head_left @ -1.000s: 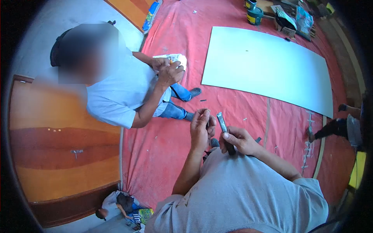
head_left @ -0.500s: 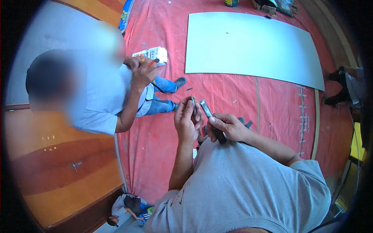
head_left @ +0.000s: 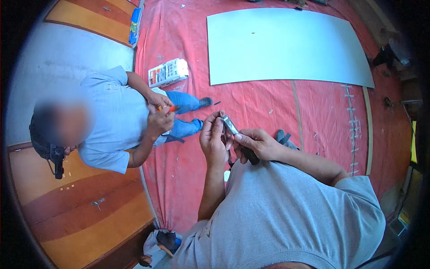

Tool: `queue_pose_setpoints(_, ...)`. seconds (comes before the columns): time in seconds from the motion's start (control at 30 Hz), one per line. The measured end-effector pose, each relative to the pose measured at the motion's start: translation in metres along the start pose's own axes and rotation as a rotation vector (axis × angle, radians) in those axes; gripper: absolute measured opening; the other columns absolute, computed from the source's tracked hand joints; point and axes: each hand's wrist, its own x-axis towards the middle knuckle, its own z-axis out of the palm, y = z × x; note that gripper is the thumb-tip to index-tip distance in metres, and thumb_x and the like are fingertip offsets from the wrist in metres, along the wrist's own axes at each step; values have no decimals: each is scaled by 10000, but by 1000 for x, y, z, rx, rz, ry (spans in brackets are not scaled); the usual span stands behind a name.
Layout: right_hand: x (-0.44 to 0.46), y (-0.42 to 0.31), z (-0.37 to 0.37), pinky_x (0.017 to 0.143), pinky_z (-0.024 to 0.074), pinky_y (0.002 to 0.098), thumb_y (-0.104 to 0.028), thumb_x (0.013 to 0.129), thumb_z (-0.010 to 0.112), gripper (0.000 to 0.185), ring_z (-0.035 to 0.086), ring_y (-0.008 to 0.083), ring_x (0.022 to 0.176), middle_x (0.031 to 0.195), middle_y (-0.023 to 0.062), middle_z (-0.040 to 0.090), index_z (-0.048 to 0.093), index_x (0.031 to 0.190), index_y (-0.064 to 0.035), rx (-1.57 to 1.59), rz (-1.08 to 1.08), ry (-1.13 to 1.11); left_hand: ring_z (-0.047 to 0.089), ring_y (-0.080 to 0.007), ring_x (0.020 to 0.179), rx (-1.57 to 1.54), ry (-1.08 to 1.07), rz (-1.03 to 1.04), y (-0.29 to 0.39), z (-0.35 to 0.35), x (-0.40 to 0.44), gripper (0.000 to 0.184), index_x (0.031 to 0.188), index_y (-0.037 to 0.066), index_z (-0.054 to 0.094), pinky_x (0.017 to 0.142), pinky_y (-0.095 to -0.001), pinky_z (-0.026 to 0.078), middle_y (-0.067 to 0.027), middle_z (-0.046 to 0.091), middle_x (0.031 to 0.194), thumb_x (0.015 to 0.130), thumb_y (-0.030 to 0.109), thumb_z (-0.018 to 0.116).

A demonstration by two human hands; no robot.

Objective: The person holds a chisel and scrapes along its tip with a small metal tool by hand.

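Observation:
My right hand (head_left: 255,144) is closed around a utility knife (head_left: 230,125) with a silver body; its dark lower end (head_left: 251,157) sticks out below my fingers. The silver end points up and left, meeting the fingertips of my left hand (head_left: 213,136). Thumb and fingers of that left hand are pinched on a small, thin, blade-like strip (head_left: 221,114), mostly hidden by the fingers. Whether the strip sits inside the knife's end I cannot tell. Both hands are in front of my grey shirt, above the red floor covering.
At the left a co-worker stands holding a red-orange tool (head_left: 171,108). Behind that person's legs lies a white printed pack (head_left: 168,72). A large white panel (head_left: 286,49) rests on the red floor covering (head_left: 255,101). Another person is partly visible at the right edge.
The silver end of the knife has come left, against my left fingertips, which were apart from it before. The co-worker's hands and red-orange tool are lower in view, and my view has shifted slightly.

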Motion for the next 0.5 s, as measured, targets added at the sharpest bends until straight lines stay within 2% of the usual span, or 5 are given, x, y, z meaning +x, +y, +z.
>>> queue_pose_setpoints(0.33, 1, 5, -2, 651, 581, 313, -452, 1149, 457, 487, 706, 154, 723, 823, 62, 672, 642, 1066, -9, 9, -27, 6, 501, -31, 582, 52, -18, 69, -4, 1, -2, 248, 1279, 9, 671, 426, -199, 328, -3, 636, 812, 1111, 147, 553)
queue_pose_setpoints(0.5, 1, 5, -4, 672, 585, 327, -426, 1148, 468, 456, 708, 171, 725, 864, 75, 683, 640, 1088, -9, 11, -4, 7, 492, -23, 587, 73, -41, 75, -8, -3, -2, 254, 1295, 14, 671, 426, -197, 318, 5, 629, 811, 1112, 152, 561)
